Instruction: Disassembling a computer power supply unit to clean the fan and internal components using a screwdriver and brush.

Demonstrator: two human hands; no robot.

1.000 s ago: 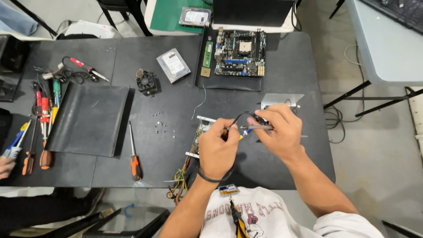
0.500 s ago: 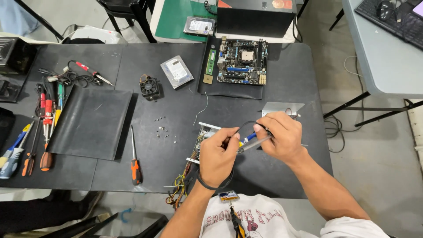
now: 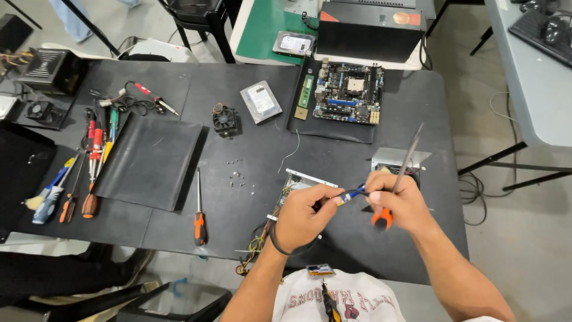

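Observation:
My left hand [image 3: 302, 216] pinches the end of a short blue cable [image 3: 353, 193] above the near edge of the black table [image 3: 333, 155]. My right hand [image 3: 400, 201] holds the cable's other side and also grips an orange-handled screwdriver [image 3: 407, 160], whose thin shaft points up and away from me. Below the hands lies a metal-framed part [image 3: 296, 179] with a bundle of coloured wires [image 3: 260, 243] trailing off the table edge. A grey metal box [image 3: 398, 158] sits just behind my right hand.
A motherboard [image 3: 348, 92] and a green memory stick [image 3: 305, 92] lie at the back, with a hard drive [image 3: 260, 101] and small fan [image 3: 225, 118] to their left. A black mat [image 3: 149, 161], loose screws [image 3: 238, 176], another screwdriver [image 3: 199, 219] and several hand tools [image 3: 89, 173] lie on the left.
Both hands have stayed together over the metal-framed part. The blue cable now shows between them, and the screwdriver shaft now stands up out of my right hand.

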